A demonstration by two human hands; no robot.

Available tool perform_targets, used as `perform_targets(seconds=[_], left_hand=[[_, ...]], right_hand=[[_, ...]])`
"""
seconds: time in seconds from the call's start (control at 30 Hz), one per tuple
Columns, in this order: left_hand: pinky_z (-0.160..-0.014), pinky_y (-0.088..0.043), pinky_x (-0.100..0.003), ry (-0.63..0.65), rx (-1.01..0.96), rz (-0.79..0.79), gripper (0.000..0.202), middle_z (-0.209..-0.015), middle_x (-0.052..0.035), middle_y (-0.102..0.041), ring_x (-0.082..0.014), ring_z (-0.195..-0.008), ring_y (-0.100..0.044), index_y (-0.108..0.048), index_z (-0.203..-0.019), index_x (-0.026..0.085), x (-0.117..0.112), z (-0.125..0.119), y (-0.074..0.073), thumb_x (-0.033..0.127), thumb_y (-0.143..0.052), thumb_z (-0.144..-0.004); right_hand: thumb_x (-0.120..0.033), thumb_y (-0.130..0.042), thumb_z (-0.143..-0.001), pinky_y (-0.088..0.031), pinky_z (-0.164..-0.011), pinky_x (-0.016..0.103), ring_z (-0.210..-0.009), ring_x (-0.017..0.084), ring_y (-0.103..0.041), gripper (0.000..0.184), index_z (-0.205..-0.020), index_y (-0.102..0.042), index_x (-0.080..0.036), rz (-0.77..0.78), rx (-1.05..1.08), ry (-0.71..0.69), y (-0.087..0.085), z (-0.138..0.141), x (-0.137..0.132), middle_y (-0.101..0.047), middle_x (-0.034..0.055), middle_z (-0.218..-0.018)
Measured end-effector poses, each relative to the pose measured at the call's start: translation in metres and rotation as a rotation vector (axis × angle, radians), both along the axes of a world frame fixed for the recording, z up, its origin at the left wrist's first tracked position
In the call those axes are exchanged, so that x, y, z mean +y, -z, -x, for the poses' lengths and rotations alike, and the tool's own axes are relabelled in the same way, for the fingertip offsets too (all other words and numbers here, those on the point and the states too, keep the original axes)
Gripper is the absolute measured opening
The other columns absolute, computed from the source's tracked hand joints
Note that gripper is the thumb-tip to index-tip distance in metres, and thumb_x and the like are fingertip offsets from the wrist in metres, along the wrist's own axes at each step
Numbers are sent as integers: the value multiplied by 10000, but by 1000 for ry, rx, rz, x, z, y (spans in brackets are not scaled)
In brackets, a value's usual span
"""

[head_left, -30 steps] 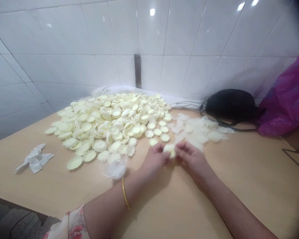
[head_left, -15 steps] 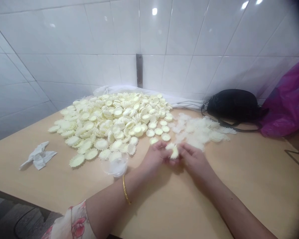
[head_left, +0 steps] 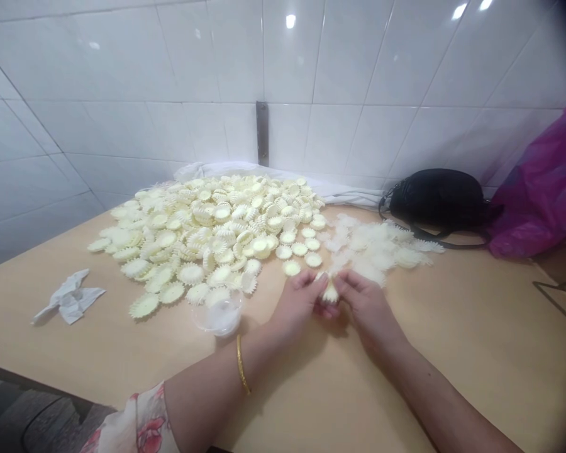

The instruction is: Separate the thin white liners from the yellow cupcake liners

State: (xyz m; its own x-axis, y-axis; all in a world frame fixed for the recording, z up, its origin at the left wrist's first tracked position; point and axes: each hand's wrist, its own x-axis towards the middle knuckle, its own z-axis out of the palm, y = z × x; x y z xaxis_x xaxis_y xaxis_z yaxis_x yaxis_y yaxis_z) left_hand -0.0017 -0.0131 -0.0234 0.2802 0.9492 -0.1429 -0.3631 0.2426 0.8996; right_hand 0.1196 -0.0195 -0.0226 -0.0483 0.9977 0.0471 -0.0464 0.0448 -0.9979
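Between my two hands is a small pale-yellow disc with a toothed edge, partly covered by my fingers. My left hand is closed on its left side, thumb on top. From the right, my right hand pinches the same disc with thumb and fingertips. Just beyond my hands lie several single toothed discs on the table. A large heap of the same discs spreads to the left. Behind my right hand is a pile of thin, whitish, translucent toothed pieces.
A clear plastic cup with something white in it stands left of my left forearm. Crumpled white tissue lies on the wooden table at left. A black bag and a magenta plastic bag sit at the right by the tiled wall.
My fingers have closed further over the toothed disc, and my left thumb has shifted on top of it, so less of it shows. The view has moved slightly.
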Motion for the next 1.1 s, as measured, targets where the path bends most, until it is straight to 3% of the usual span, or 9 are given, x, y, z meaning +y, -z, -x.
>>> perform_targets(seconds=[0.17,0.33,0.47,0.63,0.77,0.87,0.97,1.1], left_hand=[[-474,-417,-217,73,-43,13,318,-591,-46,-606,-130,-492,-589,-507,-768,148,2,3,-4,454,-589,-746],[-476,-403,-207,20,-21,32,161,-579,-30,-601,-109,-480,-563,-502,-754,147,1,1,-4,197,-645,-698],[-469,-404,-211,-14,-9,54,131,-510,-10,-563,-105,-448,-531,-484,-722,153,2,1,-4,119,-603,-677],[-511,-447,-260,62,-116,128,188,-552,-50,-603,-157,-516,-586,-511,-782,148,3,2,-7,53,-529,-620],[-544,-437,-239,76,-120,97,203,-612,-60,-627,-138,-543,-595,-525,-797,140,2,3,-8,62,-590,-621],[-534,-422,-231,60,-82,80,140,-621,-61,-623,-127,-536,-587,-527,-781,138,0,2,-8,119,-613,-673],[-507,-406,-228,16,-51,77,52,-580,-48,-598,-109,-486,-547,-511,-733,138,-1,1,-9,129,-562,-729],[-510,-401,-230,-8,-10,54,76,-552,-30,-569,-103,-482,-528,-495,-683,139,-1,0,-10,107,-548,-728]], right_hand=[[-440,-602,-744,-389,-521,256,-507,122,-479,293,-610,-569,-182,-34,-19,78,2,-1,2,-554,-19,-531],[-533,-588,-718,-375,-451,256,-456,128,-476,379,-598,-528,-179,32,9,75,6,-1,5,-534,-6,-480],[-501,-693,-621,-412,-473,254,-485,134,-517,362,-703,-531,-188,48,102,-6,7,2,6,-569,-18,-536],[-489,-639,-690,-393,-474,240,-523,131,-512,317,-690,-552,-184,-12,-71,86,8,-5,9,-581,-12,-593],[-493,-573,-746,-359,-483,227,-517,112,-451,354,-594,-507,-181,-98,-213,185,7,-7,9,-515,-31,-521],[-500,-554,-759,-352,-482,226,-515,112,-446,370,-583,-496,-179,-84,-209,153,4,-5,7,-500,-30,-515],[-516,-564,-748,-387,-502,242,-526,128,-493,344,-676,-530,-181,-30,-141,73,4,-4,6,-540,-15,-557],[-482,-646,-693,-442,-593,271,-604,146,-550,389,-931,-552,-189,-44,-46,74,9,-7,11,-600,0,-674]])
